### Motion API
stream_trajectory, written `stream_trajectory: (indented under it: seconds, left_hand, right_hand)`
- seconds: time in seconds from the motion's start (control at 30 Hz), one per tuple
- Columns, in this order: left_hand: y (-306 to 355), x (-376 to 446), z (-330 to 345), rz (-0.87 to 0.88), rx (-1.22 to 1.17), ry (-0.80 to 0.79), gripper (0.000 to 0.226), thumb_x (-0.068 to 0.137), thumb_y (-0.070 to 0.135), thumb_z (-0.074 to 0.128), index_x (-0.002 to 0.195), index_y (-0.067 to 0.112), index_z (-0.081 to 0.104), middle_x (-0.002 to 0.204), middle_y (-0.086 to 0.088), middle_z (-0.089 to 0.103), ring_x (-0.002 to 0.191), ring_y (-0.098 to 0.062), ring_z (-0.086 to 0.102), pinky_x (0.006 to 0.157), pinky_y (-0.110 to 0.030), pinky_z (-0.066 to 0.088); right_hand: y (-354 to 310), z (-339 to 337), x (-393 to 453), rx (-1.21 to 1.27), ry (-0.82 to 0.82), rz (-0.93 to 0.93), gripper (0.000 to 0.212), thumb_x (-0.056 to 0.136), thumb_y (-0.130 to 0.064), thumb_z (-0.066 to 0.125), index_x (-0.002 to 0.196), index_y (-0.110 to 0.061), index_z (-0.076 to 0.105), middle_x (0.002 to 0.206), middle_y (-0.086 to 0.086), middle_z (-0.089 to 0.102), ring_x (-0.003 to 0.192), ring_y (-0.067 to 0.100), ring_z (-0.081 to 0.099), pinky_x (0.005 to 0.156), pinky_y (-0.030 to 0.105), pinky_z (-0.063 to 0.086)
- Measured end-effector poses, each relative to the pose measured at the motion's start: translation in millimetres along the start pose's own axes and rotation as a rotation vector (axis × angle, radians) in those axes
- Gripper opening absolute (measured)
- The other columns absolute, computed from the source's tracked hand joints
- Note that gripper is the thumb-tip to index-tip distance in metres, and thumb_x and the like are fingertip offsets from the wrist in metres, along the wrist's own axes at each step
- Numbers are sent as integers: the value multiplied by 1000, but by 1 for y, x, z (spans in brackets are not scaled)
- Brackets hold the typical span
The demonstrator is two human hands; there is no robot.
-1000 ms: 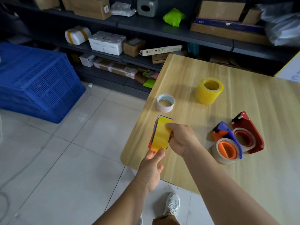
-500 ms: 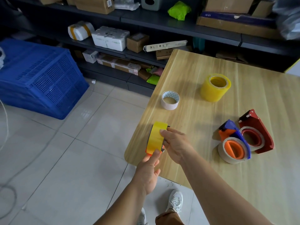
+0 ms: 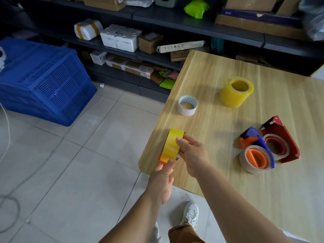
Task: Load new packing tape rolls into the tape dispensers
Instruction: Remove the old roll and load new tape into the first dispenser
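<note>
A yellow tape roll (image 3: 171,144) stands on edge at the near left corner of the wooden table (image 3: 219,71), mounted in an orange dispenser that shows only at its lower edge. My right hand (image 3: 191,153) grips the roll from the right side. My left hand (image 3: 162,179) pinches its lower end from below. A blue-and-orange dispenser (image 3: 256,151) holding a pale roll lies to the right, beside a red dispenser (image 3: 280,142) also holding a roll. A loose yellow roll (image 3: 235,92) and a small white roll (image 3: 187,105) stand further back.
Dark shelves (image 3: 157,14) with boxes and packages run behind the table. A blue plastic crate (image 3: 40,81) sits on the tiled floor at left, with a white cable (image 3: 7,128) near it. My shoes (image 3: 190,213) show below the table's edge.
The roll in my hands has come down a little toward the table corner and turned, so its blue and orange side no longer shows. Both hands kept hold.
</note>
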State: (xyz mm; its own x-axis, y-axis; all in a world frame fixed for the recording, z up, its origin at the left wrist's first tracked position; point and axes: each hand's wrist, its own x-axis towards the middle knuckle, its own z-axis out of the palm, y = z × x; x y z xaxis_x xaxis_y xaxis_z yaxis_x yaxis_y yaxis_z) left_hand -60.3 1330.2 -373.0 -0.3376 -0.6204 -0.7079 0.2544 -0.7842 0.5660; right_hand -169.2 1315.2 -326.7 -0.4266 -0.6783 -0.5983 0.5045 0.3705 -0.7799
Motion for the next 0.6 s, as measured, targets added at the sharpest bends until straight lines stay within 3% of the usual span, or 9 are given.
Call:
stream_trajectory:
  seconds: [0.17, 0.27, 0.33, 0.4, 0.5, 0.6]
  left_hand:
    - [-1, 0, 0, 2, 70, 5, 43, 89, 28, 63, 129, 21, 52, 135, 3, 52, 133, -18, 40, 107, -36, 27]
    - [-2, -1, -3, -5, 144, 45, 42, 87, 31, 65, 124, 12, 57, 110, 0, 60, 107, -15, 53, 94, -28, 39]
    - [-4, -3, -5, 11, 205, 81, 48, 83, 37, 69, 121, 9, 59, 106, -7, 65, 93, -13, 56, 85, -25, 42]
    - [-5, -3, -5, 70, 298, 148, 53, 77, 43, 73, 118, 12, 60, 118, -14, 63, 98, -17, 60, 85, -26, 43]
    - [0, -3, -6, 151, 267, 199, 63, 82, 33, 70, 136, 17, 44, 125, -10, 61, 113, -21, 59, 86, -27, 42]
    - [5, -3, -3, 144, 235, 168, 48, 86, 36, 66, 129, 17, 55, 119, -20, 63, 112, -22, 62, 82, -24, 42]
  right_hand:
    - [-2, -4, 0, -79, -15, -14, 43, 86, -16, 69, 128, -13, 59, 108, 8, 70, 97, 24, 68, 91, 44, 54]
    - [-3, -4, -1, -121, -23, -35, 30, 87, -13, 68, 117, -14, 65, 99, 7, 71, 87, 22, 67, 89, 44, 55]
    - [-2, -5, -2, -124, -17, -42, 30, 86, -12, 69, 115, -17, 65, 100, 7, 72, 87, 23, 68, 86, 41, 56]
    - [0, -5, -3, -128, -15, -50, 34, 85, -12, 70, 118, -17, 65, 101, 8, 72, 89, 23, 69, 86, 41, 56]
    - [2, -5, -4, -130, -9, -50, 38, 85, -12, 70, 122, -15, 63, 101, 6, 72, 90, 24, 69, 88, 42, 55]
    - [3, -5, -5, -130, -6, -42, 41, 84, -13, 71, 124, -15, 61, 103, 6, 72, 94, 26, 70, 92, 45, 54]
